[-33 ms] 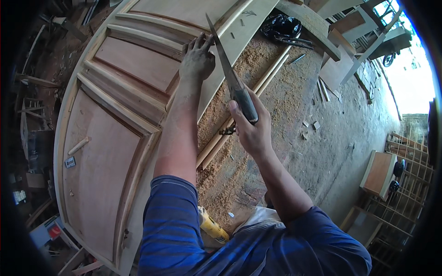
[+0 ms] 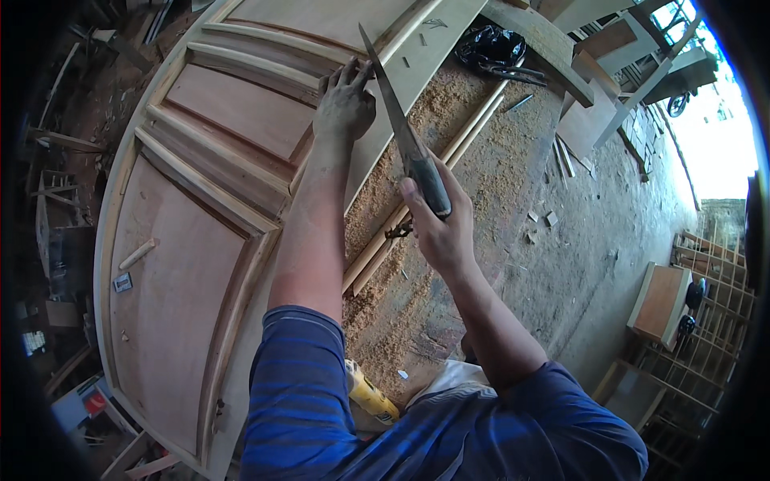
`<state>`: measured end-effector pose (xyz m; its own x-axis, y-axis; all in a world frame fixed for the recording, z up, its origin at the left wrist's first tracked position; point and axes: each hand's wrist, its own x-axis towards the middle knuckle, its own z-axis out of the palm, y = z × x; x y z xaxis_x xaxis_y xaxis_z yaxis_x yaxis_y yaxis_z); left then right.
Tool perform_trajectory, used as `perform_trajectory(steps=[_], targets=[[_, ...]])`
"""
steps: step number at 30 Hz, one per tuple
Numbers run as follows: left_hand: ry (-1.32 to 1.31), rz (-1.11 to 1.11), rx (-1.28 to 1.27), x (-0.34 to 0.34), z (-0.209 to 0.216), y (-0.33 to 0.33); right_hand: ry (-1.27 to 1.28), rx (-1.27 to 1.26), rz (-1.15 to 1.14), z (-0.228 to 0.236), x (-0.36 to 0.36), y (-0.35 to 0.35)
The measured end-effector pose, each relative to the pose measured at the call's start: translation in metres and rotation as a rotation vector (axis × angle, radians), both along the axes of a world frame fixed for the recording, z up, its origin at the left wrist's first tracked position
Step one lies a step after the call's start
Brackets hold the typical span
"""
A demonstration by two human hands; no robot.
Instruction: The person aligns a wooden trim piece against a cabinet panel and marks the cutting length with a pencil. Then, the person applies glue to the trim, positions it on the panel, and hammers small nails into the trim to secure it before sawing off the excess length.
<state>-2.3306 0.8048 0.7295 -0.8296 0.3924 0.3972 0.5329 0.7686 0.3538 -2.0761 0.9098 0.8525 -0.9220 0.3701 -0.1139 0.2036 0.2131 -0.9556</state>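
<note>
In my right hand (image 2: 446, 220) is a handsaw (image 2: 391, 100) with a long, narrow, tapering dark blade. My fingers wrap its dark handle, and the blade points up and away, its tip just past my left hand. I cannot make out its teeth. My left hand (image 2: 345, 108), dusty, rests with fingers stretched and apart on the wooden moulding of a large panelled door (image 2: 176, 264). This door lies flat on the left, with raised mouldings around its panels. A short light wooden stick (image 2: 138, 254) and a small matchbox-like box (image 2: 122, 281) lie on its near panel.
Two thin wooden strips (image 2: 377, 252) lie across the sawdust-covered bench (image 2: 497, 172) under my right arm. A black plastic bag (image 2: 491, 48), pliers-like tool (image 2: 523, 74) and several nails (image 2: 435, 23) lie farther off. A yellow tube (image 2: 370, 394) is close to my body. Wooden frames (image 2: 690, 337) stand at right.
</note>
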Motion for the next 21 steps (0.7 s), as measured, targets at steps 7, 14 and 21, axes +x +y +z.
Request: perform_trajectory(steps=[7,14,21], targets=[[-0.053,0.001,-0.022,0.001,0.003,0.003,0.213,0.156,-0.036,-0.014,-0.007,-0.003],[-0.067,0.011,-0.037,0.002,0.001,0.0,0.204,0.119,0.001,-0.021,0.001,-0.006],[-0.063,-0.007,-0.031,0.002,0.005,0.008,0.066,0.037,-0.008,-0.002,-0.038,0.009]])
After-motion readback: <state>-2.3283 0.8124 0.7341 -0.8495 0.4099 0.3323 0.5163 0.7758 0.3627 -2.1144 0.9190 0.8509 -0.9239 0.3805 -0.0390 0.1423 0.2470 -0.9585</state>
